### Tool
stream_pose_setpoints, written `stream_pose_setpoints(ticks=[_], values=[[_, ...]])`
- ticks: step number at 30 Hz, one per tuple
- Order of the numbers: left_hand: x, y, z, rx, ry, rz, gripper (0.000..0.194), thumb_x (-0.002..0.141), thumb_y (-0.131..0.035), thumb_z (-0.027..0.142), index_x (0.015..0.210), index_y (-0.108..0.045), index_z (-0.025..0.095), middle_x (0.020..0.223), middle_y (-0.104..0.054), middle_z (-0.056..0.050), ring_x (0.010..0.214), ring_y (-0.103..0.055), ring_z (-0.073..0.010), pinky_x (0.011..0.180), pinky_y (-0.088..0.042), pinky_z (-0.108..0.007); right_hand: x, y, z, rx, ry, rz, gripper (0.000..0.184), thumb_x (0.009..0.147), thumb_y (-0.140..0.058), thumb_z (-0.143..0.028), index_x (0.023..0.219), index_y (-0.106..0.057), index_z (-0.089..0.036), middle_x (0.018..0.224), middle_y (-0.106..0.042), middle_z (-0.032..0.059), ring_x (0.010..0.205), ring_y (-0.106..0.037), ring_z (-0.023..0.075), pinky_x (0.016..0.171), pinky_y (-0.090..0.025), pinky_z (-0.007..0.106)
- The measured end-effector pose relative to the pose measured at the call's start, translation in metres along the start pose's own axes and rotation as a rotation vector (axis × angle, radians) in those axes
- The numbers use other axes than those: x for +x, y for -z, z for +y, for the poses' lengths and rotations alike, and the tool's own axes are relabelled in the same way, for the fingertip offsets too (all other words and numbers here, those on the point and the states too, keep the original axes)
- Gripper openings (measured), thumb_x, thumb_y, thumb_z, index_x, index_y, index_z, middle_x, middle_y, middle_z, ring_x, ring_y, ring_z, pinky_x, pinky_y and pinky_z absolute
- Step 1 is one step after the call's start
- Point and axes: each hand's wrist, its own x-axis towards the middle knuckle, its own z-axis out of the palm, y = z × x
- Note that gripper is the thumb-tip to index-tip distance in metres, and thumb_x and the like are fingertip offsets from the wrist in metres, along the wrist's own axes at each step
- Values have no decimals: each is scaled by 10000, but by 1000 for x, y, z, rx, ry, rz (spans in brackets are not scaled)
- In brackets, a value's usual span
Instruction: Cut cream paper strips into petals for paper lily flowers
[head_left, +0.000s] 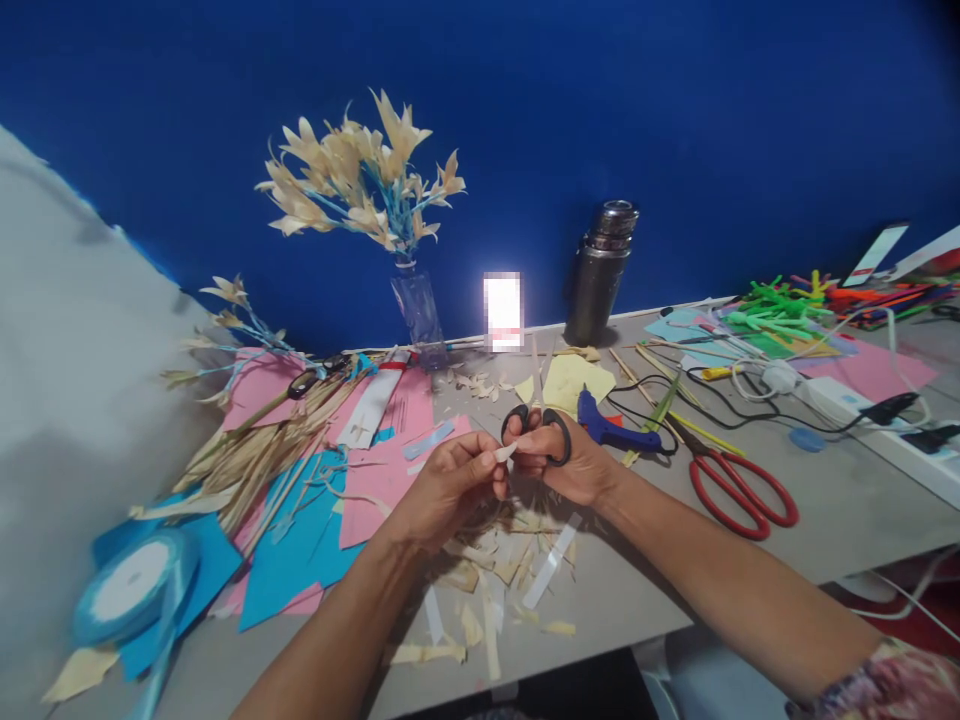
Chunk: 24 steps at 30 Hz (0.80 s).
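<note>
So both hands are busy with one tiny thing here. The left hand point(466, 468) has a small pale husk strip point(505, 453) pinched between thumb and fingers, out in front over the desk point(825, 520). The right hand point(576, 468) is closed around black-handled scissors point(565, 440), fingers through the loops and blades pointing off toward the wall, and its fingertips meet the strip's other end. So it's doing double duty.

My read: this is the shaping step, working one little piece by hand between snips, probably a petal going by the husk flowers point(330, 165) in the clear bottle point(420, 315). The husk scraps point(470, 575) under the hands fit with that.

For the next move, I'd say keep a light pinch so the strip doesn't tear or crease. If it needs another trim, the right hand would have to let go of its end and turn the blades around. The blue glue gun point(619, 432) is just beside the right hand, so gluing wouldn't take much of a reach.
</note>
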Motion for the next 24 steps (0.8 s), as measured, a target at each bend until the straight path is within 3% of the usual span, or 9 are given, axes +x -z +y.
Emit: stream_pose_setpoints(ticks=[3, 7, 10, 14, 24], values=[[1, 0, -1, -24, 3, 9, 252, 766, -785, 325, 742, -622, 134, 643, -597, -8, 596, -568, -113, 622, -422, -232, -1, 1, -3, -92, 79, 17, 314, 657, -796, -409, 763, -649, -153, 559, -515, -42, 474, -378, 74, 467, -291, 220], [2, 0, -4, -19, 6, 12, 254, 747, -805, 305, 736, -623, 128, 659, -602, -11, 593, -562, -106, 616, -420, -229, -3, 1, 0, -192, 76, 60, 283, 654, -808, -337, 801, -640, -162, 591, -577, -34, 520, -496, 99, 505, -356, 217], [1, 0, -5, -43, 24, -26, 247, 756, -801, 297, 742, -622, 126, 665, -606, -14, 596, -565, -107, 624, -429, -233, -2, 2, 2, -101, 17, 33, 261, 630, -804, -285, 782, -634, -156, 601, -573, -35, 502, -483, 91, 481, -356, 207], [0, 0, -5, -141, 35, -80, 236, 772, -788, 285, 745, -616, 126, 663, -590, -8, 583, -562, -107, 609, -438, -244, 0, 3, -3, 109, -55, -20, 215, 636, -786, -257, 723, -628, -140, 563, -471, -64, 448, -314, 36, 433, -267, 173], [5, 6, 1, -425, -93, 210, 247, 698, -838, 175, 764, -606, 121, 745, -602, 7, 527, -461, -37, 500, -398, -173, 5, 7, 1, 106, -53, 126, 254, 629, -827, -241, 749, -625, -143, 642, -485, -47, 477, -291, 32, 420, -245, 156]])
